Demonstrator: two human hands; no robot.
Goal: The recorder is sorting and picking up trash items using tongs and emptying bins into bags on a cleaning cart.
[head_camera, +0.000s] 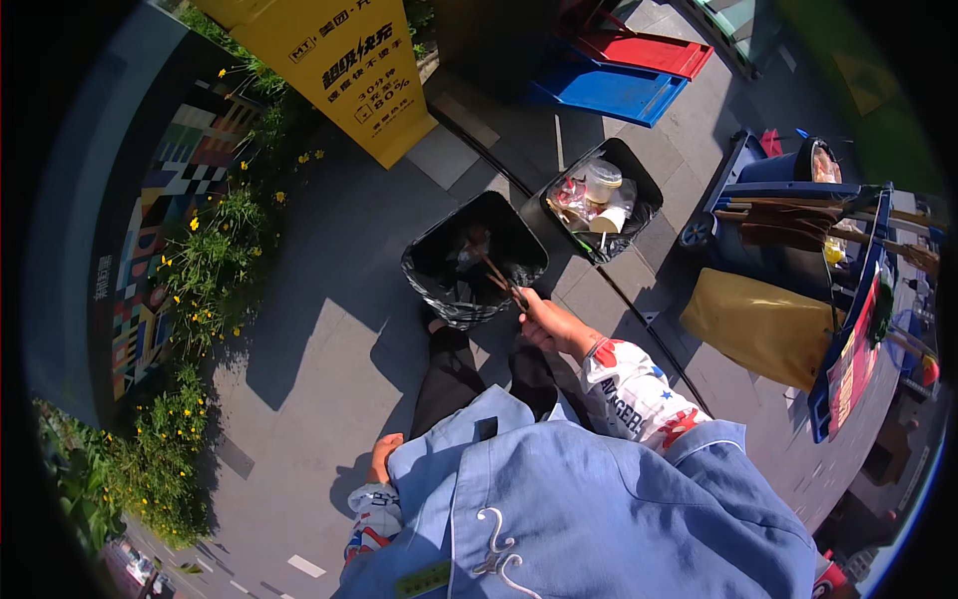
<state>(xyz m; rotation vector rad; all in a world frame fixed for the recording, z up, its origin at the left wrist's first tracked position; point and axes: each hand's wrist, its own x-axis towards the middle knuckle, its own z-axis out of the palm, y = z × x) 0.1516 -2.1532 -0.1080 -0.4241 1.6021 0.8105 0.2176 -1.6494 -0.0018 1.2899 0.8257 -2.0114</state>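
My right hand (550, 322) grips the handle end of slim brown litter tongs (494, 274). The tongs reach over the rim of a black-lined rubbish bin (480, 303) standing at my feet. Deep in its shade, a crumpled piece of clear plastic (473, 251) lies at the tips of the tongs; whether they pinch it I cannot tell. Right beside it stands a second lined bin (648, 196), full of plastic cups (603, 180) and wrappers. Low at my side, my left hand (384, 457) hangs by the hem of my blue jacket, its fingers mostly hidden.
A blue cleaning cart (786, 189) with broom handles and a yellow bag (760, 326) stands on the right. Red (644, 52) and blue panels (614, 93) stick out beyond the bins. A yellow sign box (352, 75) bears writing. Yellow-flowered plants (202, 277) line the left.
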